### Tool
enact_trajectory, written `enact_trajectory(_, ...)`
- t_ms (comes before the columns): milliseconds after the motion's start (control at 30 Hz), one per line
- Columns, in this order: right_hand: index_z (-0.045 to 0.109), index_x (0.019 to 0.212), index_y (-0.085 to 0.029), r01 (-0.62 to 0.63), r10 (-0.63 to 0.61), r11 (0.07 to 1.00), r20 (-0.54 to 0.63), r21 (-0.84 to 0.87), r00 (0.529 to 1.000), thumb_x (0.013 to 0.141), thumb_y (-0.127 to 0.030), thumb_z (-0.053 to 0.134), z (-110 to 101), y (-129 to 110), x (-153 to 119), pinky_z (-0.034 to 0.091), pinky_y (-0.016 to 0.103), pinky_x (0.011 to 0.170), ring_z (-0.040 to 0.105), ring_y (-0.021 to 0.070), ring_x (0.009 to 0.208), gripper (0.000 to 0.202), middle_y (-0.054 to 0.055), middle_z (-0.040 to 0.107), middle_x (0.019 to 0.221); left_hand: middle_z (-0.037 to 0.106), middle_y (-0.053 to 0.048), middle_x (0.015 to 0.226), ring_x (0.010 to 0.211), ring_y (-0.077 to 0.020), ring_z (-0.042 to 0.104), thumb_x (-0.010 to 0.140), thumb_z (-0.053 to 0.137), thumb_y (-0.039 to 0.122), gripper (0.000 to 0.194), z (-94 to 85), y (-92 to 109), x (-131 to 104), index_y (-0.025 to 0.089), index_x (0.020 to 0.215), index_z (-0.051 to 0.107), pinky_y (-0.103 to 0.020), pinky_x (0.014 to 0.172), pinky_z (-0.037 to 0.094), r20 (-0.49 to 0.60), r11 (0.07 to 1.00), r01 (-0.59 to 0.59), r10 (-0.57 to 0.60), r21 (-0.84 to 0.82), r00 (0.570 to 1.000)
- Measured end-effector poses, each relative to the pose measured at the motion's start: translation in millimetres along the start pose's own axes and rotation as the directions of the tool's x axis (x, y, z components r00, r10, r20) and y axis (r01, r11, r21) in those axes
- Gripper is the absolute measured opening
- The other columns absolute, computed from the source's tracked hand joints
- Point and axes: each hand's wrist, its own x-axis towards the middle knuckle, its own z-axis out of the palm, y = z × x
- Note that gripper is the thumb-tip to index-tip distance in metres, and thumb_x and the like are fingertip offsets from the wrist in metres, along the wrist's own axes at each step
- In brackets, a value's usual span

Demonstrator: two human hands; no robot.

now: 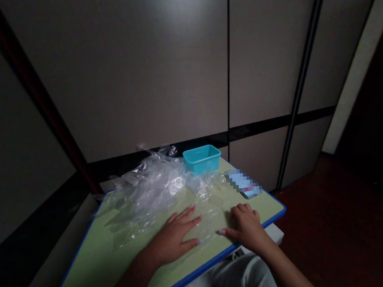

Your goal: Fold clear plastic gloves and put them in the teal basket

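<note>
My left hand [178, 234] lies flat with its fingers spread on a clear plastic bag [209, 221] near the front of the table. At the right side of that bag rests my right hand [244, 226], its thumb stretched out toward the left and its other fingers curled loosely, apart from the thumb. I see nothing held in either hand. Beyond my left hand sits a crumpled heap of clear plastic bags [154, 181]. The thin bag's edges are hard to make out against the tabletop.
The light green table [89, 274] has a blue edge. A turquoise plastic basket [202, 161] stands at the back, and a phone-like flat object [244, 183], its face pixelated, lies to the right. Large cabinet panels [154, 73] rise right behind the table.
</note>
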Motion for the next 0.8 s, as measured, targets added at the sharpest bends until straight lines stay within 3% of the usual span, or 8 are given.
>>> enact_trajectory(67,0.057,0.089,-0.019,-0.017,0.016,0.999,-0.022,-0.040,1.000,0.064,-0.061,0.068,4.1,-6.6,-3.2,0.033,0.039,0.079,0.048,0.0291,0.096,0.050,0.010,0.057,0.099,0.042,-0.003,0.142,0.132,-0.0222,0.034,0.084,0.053,0.043,0.042,-1.7,-7.4,6.6,0.035,0.126,0.052,-0.042,0.108,0.025,-0.037,0.992,-0.106,0.104,-0.071,0.994)
enact_trajectory(167,0.056,0.087,-0.019,-0.057,0.057,0.996,-0.007,-0.068,0.998,0.068,-0.053,0.068,6.8,-13.9,-3.2,0.033,0.038,0.078,0.048,0.0292,0.097,0.041,0.011,0.058,0.100,0.054,-0.006,0.128,0.121,-0.0214,0.045,0.087,0.050,0.038,0.031,-3.3,-22.2,7.0,0.029,0.113,0.064,-0.037,0.103,0.034,-0.150,0.971,-0.122,0.092,-0.206,0.984)
enact_trajectory(300,0.057,0.078,-0.021,-0.079,0.080,0.997,0.060,-0.021,0.995,0.071,-0.040,0.068,2.5,-20.1,-0.8,0.033,0.036,0.075,0.049,0.0272,0.096,0.023,0.008,0.059,0.096,0.058,-0.007,0.110,0.106,-0.0198,0.053,0.086,0.050,0.035,0.025,-5.6,-30.4,-1.5,0.023,0.094,0.070,-0.034,0.095,0.041,-0.235,0.933,-0.143,0.066,-0.330,0.970)
enact_trajectory(433,0.054,0.073,-0.021,-0.105,0.095,0.988,0.092,0.115,0.991,0.072,-0.031,0.066,-1.9,-23.1,-1.1,0.033,0.033,0.073,0.051,0.0234,0.089,0.016,0.005,0.060,0.087,0.055,-0.004,0.093,0.093,-0.0175,0.053,0.080,0.059,0.031,0.014,-2.7,-15.5,-7.4,0.022,0.085,0.069,-0.030,0.083,0.045,-0.199,0.926,-0.187,0.126,-0.328,0.972)
enact_trajectory(633,0.049,0.103,-0.022,-0.051,-0.004,0.880,0.116,0.473,0.993,0.073,-0.026,0.064,2.4,-21.7,-3.1,0.035,0.025,0.061,0.051,0.0149,0.068,0.034,-0.002,0.056,0.073,0.048,-0.002,0.129,0.122,-0.0281,0.037,0.072,0.068,0.043,0.039,1.8,0.2,-6.3,0.039,0.111,0.064,-0.044,0.102,0.033,-0.075,0.958,-0.240,0.231,-0.158,0.970)
enact_trajectory(800,0.051,0.103,-0.021,-0.014,-0.068,0.803,0.115,0.596,0.991,0.077,-0.022,0.058,6.4,-14.5,0.8,0.032,0.022,0.054,0.045,0.0117,0.059,0.027,-0.006,0.047,0.063,0.031,0.003,0.148,0.136,-0.0312,0.021,0.079,0.058,0.051,0.042,3.7,-7.5,-6.1,0.045,0.120,0.054,-0.055,0.109,0.016,-0.035,0.975,-0.204,0.201,-0.093,0.979)
